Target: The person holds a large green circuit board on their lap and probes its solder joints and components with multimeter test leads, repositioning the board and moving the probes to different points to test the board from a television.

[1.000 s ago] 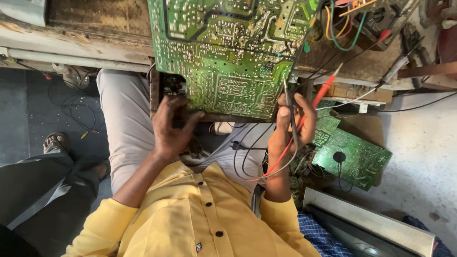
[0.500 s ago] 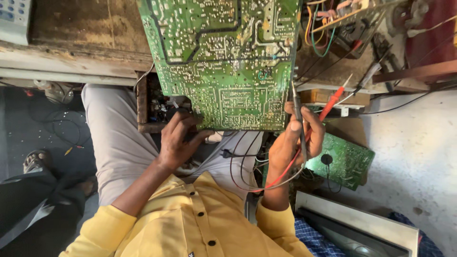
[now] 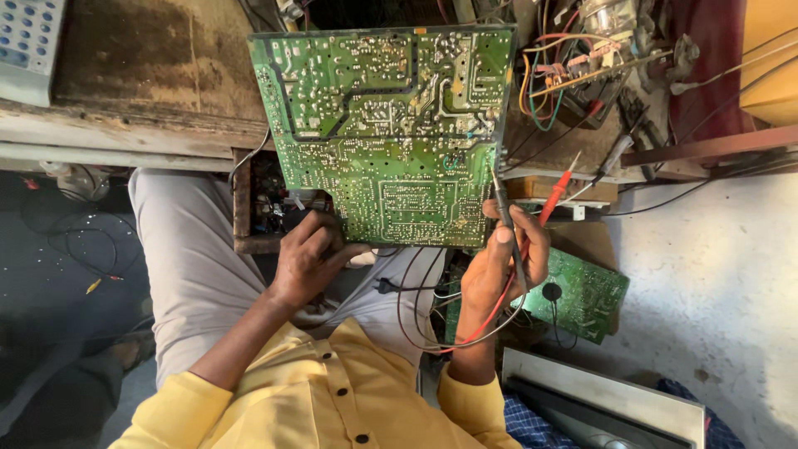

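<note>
Left hand (image 3: 312, 254) grips near edge of board (image 3: 386, 133), fingers curled under it. Right hand (image 3: 499, 262) clenched on black probe (image 3: 505, 216) and red probe (image 3: 555, 193); black tip touching board's right near corner. Board green, solder side up, held over lap at counter (image 3: 125, 125) edge. Red and black leads (image 3: 465, 324) loop below right hand. Small board (image 3: 586, 291) just right of it. Remote (image 3: 29, 41) far left on counter.
</note>
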The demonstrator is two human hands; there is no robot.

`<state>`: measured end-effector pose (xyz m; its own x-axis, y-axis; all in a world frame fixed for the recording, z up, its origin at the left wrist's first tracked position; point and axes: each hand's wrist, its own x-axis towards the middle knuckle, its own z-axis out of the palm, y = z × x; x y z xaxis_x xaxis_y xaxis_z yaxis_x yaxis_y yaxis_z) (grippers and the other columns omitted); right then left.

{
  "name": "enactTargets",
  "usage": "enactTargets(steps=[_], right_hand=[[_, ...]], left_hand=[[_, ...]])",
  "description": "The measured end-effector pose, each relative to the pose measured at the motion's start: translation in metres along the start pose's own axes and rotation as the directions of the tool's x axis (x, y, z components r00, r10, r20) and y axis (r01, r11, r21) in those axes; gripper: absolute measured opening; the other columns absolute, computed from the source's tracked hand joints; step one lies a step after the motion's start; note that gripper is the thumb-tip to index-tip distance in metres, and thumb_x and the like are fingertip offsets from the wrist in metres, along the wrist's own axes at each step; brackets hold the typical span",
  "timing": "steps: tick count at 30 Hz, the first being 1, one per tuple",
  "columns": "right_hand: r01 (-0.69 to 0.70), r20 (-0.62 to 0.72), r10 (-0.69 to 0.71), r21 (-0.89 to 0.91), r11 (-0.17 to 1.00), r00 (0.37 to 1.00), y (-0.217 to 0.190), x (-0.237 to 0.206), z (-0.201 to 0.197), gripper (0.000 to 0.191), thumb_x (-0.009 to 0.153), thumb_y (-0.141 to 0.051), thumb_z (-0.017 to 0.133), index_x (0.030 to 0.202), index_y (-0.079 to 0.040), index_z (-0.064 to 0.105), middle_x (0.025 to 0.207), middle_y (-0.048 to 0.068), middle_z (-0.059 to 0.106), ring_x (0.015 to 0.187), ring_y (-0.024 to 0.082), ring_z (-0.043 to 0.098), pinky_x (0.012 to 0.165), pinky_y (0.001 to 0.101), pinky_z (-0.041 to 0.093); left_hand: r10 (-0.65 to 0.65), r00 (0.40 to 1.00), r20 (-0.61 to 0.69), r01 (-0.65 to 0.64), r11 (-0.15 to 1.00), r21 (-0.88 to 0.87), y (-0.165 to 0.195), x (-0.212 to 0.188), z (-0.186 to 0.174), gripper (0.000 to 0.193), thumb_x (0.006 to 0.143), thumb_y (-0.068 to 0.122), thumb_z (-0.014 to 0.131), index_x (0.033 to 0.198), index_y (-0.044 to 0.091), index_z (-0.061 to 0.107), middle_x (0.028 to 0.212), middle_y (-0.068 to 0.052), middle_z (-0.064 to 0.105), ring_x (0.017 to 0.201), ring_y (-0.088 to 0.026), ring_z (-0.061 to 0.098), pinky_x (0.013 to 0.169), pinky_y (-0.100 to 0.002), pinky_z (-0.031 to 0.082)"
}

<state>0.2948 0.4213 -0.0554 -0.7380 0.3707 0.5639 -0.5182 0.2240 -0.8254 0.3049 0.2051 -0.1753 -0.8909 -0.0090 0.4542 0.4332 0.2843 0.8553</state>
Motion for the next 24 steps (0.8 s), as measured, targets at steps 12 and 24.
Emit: enactTargets(steps=[12,24], right_hand=[[0.000,0.058,-0.002,0.042,0.999,0.998,-0.012,-0.003,0.005,0.028,0.104,-0.013,0.067,0.127,0.001,0.061,0.116,0.019,0.069,0.108,0.025,0.067,0.107,0.0404,0.050],[0.019,0.109,-0.021,0.022,1.000,0.994,-0.019,-0.005,0.007,0.027,0.102,-0.012,0.065,0.126,0.002,0.062,0.117,0.018,0.070,0.108,0.025,0.068,0.107,0.0413,0.051]], left_hand=[[-0.017,1.000,-0.001,0.017,0.999,-0.047,0.002,0.004,-0.004,0.040,0.074,0.020,0.092,0.074,0.006,0.055,0.087,-0.008,0.060,0.070,-0.025,0.062,0.059,-0.037,0.051],[-0.026,1.000,0.003,0.026,0.996,-0.091,0.001,0.003,-0.007,0.040,0.074,0.018,0.092,0.074,0.005,0.054,0.084,-0.008,0.057,0.068,-0.024,0.060,0.057,-0.037,0.050]])
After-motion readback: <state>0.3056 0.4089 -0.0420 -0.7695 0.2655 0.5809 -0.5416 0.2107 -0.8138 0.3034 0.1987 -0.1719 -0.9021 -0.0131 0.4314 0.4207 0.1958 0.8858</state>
